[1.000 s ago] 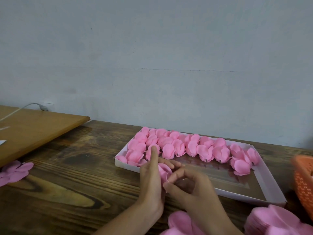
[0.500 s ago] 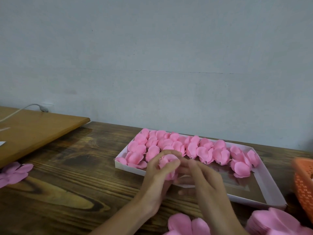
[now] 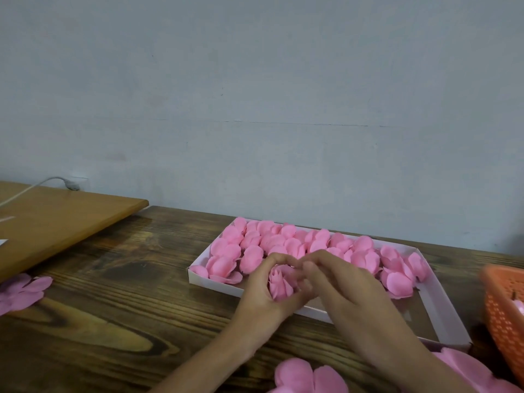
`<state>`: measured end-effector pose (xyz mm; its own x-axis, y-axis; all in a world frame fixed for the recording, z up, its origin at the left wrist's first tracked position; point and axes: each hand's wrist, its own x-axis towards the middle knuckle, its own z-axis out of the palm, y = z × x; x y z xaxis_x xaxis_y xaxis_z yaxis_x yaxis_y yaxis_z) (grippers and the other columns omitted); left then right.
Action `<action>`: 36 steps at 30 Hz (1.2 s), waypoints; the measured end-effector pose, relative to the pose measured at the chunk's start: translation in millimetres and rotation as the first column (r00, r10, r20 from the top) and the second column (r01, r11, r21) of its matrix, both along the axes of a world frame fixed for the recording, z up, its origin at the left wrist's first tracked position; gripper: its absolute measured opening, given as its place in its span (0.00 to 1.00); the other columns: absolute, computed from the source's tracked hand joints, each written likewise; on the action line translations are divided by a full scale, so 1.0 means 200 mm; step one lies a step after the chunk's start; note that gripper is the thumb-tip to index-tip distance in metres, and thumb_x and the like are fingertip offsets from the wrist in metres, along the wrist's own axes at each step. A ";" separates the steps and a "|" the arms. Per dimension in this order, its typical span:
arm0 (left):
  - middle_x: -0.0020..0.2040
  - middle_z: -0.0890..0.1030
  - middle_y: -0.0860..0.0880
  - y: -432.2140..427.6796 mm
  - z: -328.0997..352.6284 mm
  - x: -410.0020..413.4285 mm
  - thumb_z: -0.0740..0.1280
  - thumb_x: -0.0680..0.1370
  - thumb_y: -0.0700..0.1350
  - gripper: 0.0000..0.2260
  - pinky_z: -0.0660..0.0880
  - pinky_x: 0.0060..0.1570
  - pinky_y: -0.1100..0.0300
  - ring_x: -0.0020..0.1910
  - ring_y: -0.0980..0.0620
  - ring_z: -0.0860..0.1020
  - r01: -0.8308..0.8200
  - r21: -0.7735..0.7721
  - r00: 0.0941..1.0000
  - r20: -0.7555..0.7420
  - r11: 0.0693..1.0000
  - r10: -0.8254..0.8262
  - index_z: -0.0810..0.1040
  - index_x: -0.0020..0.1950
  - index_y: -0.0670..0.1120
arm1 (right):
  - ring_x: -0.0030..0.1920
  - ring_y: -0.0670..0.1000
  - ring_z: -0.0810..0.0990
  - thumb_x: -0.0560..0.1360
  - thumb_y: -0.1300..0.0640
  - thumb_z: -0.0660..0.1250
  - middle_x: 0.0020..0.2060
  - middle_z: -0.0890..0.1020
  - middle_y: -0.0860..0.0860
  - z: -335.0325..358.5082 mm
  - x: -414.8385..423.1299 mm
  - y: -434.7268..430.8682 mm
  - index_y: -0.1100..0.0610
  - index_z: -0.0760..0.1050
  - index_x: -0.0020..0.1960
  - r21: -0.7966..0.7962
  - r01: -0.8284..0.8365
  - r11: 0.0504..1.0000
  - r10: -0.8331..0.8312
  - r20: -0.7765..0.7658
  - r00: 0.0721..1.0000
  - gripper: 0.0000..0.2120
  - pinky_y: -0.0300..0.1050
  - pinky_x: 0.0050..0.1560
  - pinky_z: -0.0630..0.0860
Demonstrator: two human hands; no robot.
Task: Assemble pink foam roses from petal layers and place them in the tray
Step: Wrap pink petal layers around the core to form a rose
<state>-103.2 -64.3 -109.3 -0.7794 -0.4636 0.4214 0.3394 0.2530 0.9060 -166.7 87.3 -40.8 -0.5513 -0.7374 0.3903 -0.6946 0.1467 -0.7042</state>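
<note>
Holds both bare forearms stretched to the near rim of the shallow white cardboard tray. Cups a small pink foam rose in the curled left hand; pinches its right side with the fingertips of the right hand.

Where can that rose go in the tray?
The held rose could go in the tray at its near right corner: bare brown floor between the finished roses and the white rim. Far rows and left end are packed. The table left of it is bare.
</note>
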 end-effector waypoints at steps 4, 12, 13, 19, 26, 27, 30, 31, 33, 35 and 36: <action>0.47 0.84 0.48 -0.01 0.00 0.00 0.80 0.72 0.45 0.15 0.79 0.46 0.59 0.49 0.52 0.83 0.024 0.002 0.999 -0.026 1.000 -0.023 0.80 0.54 0.48 | 0.51 0.42 0.79 0.81 0.47 0.67 0.51 0.78 0.37 -0.02 -0.04 0.01 0.38 0.79 0.62 0.050 -0.011 0.999 0.031 -0.403 0.915 0.11 0.44 0.48 0.77; 0.37 0.78 0.49 0.03 -0.01 0.01 0.73 0.69 0.38 0.12 0.72 0.27 0.66 0.31 0.58 0.77 0.121 -0.008 0.993 -0.010 0.993 -0.121 0.77 0.45 0.54 | 0.54 0.42 0.73 0.76 0.47 0.70 0.55 0.72 0.36 -0.07 -0.10 -0.01 0.36 0.79 0.60 0.112 -0.015 0.994 0.069 -0.500 0.863 0.13 0.45 0.50 0.76; 0.36 0.78 0.50 0.03 -0.01 0.01 0.73 0.70 0.40 0.12 0.72 0.25 0.65 0.29 0.57 0.77 0.127 -0.004 0.992 0.002 0.992 -0.127 0.77 0.44 0.56 | 0.53 0.42 0.73 0.76 0.47 0.71 0.54 0.72 0.36 -0.07 -0.10 -0.01 0.36 0.80 0.59 0.106 -0.019 0.994 0.070 -0.503 0.862 0.13 0.45 0.49 0.76; 0.34 0.79 0.50 0.04 0.00 0.02 0.73 0.69 0.43 0.11 0.73 0.22 0.61 0.26 0.50 0.78 0.141 0.042 0.989 0.047 0.989 -0.143 0.78 0.42 0.59 | 0.53 0.46 0.76 0.75 0.49 0.73 0.54 0.77 0.40 -0.07 -0.10 -0.01 0.39 0.84 0.56 0.097 -0.032 0.995 0.079 -0.524 0.848 0.11 0.48 0.49 0.78; 0.33 0.79 0.42 0.03 0.01 0.02 0.72 0.66 0.42 0.11 0.73 0.22 0.60 0.25 0.47 0.77 0.106 0.120 0.990 0.081 0.987 -0.116 0.80 0.46 0.53 | 0.59 0.43 0.73 0.79 0.45 0.68 0.58 0.75 0.39 -0.09 -0.10 -0.01 0.36 0.82 0.59 0.140 -0.073 0.987 0.137 -0.530 0.837 0.10 0.41 0.57 0.74; 0.32 0.78 0.41 0.03 0.02 0.02 0.72 0.65 0.42 0.11 0.72 0.22 0.60 0.25 0.47 0.76 0.099 0.145 0.991 0.078 0.985 -0.111 0.80 0.45 0.53 | 0.60 0.42 0.73 0.79 0.42 0.66 0.58 0.74 0.38 -0.09 -0.09 -0.02 0.34 0.80 0.59 0.116 -0.099 0.988 0.143 -0.488 0.861 0.10 0.39 0.58 0.73; 0.32 0.75 0.43 0.02 0.04 0.02 0.74 0.65 0.41 0.11 0.72 0.24 0.60 0.26 0.48 0.75 0.082 0.342 0.996 0.012 0.936 -0.092 0.80 0.45 0.48 | 0.59 0.43 0.78 0.78 0.44 0.67 0.55 0.77 0.38 -0.14 -0.05 -0.04 0.35 0.76 0.57 -0.140 -0.068 0.988 0.046 -0.156 0.987 0.09 0.37 0.51 0.77; 0.33 0.76 0.44 0.01 0.05 0.02 0.74 0.65 0.38 0.11 0.73 0.26 0.59 0.28 0.48 0.76 0.086 0.428 0.996 -0.023 0.899 -0.085 0.80 0.45 0.48 | 0.56 0.42 0.80 0.77 0.48 0.71 0.53 0.79 0.39 -0.16 -0.04 -0.05 0.39 0.76 0.56 -0.210 -0.013 0.978 0.005 -0.040 0.999 0.09 0.38 0.47 0.78; 0.36 0.79 0.44 -0.01 0.06 0.02 0.73 0.69 0.31 0.13 0.76 0.33 0.57 0.34 0.48 0.80 0.081 0.576 0.997 -0.061 0.813 -0.055 0.81 0.46 0.48 | 0.49 0.42 0.83 0.74 0.54 0.76 0.48 0.83 0.40 -0.21 -0.02 -0.08 0.43 0.76 0.52 -0.225 0.061 0.973 -0.038 0.106 0.994 0.12 0.37 0.42 0.78; 0.38 0.81 0.43 -0.03 0.06 0.02 0.73 0.69 0.28 0.15 0.77 0.40 0.54 0.36 0.47 0.81 0.093 0.667 0.995 -0.091 0.739 -0.043 0.81 0.47 0.47 | 0.45 0.41 0.85 0.72 0.55 0.78 0.47 0.84 0.36 -0.25 0.01 -0.10 0.45 0.76 0.51 -0.179 0.051 0.982 -0.020 0.171 0.985 0.14 0.37 0.42 0.80; 0.39 0.81 0.42 -0.02 0.07 0.01 0.74 0.67 0.29 0.16 0.77 0.41 0.53 0.36 0.47 0.80 0.098 0.697 0.994 -0.099 0.710 -0.040 0.81 0.47 0.48 | 0.45 0.41 0.85 0.70 0.54 0.79 0.47 0.84 0.34 -0.27 0.02 -0.11 0.45 0.76 0.50 -0.160 0.041 0.986 -0.010 0.188 0.982 0.15 0.37 0.43 0.81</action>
